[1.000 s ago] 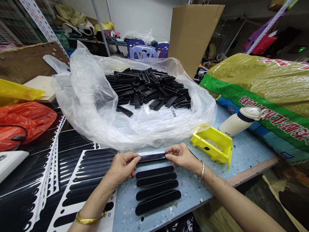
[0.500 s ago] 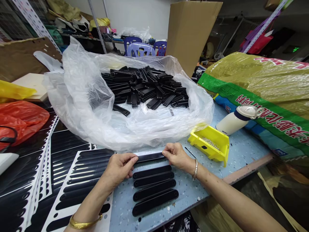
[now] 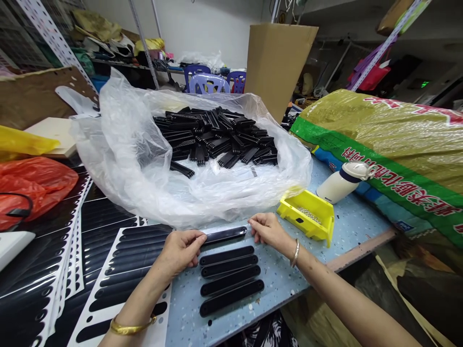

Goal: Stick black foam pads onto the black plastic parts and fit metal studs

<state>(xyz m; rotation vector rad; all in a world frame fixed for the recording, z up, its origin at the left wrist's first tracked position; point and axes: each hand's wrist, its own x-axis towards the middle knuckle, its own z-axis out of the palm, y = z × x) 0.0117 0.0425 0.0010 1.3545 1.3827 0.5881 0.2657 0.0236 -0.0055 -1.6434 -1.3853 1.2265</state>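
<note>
My left hand (image 3: 185, 246) pinches the left end of a long black strip (image 3: 227, 234) with rounded ends, lying on the speckled blue table (image 3: 289, 274). Just beyond the strip's right end, and apart from it, is my right hand (image 3: 266, 230). Its thumb and forefinger are pressed together; anything between them is too small to make out. Below the held strip, several similar black strips (image 3: 231, 274) lie in a near-parallel stack of rows. A yellow bin (image 3: 289, 220) of small shiny metal pieces (image 3: 309, 216) stands to the right of my right hand.
Behind my hands, a clear plastic bag (image 3: 217, 197) spreads open around a heap of black slotted parts (image 3: 217, 137). White-bordered sheets of black strip shapes (image 3: 108, 270) cover the left. At right are a white bottle (image 3: 336, 185) and a large green-and-gold sack (image 3: 390, 144).
My right fingers have come off the strip's right end, moving slightly right and leaving that end uncovered. My left hand keeps its pinch. The camera view has shifted a little.
</note>
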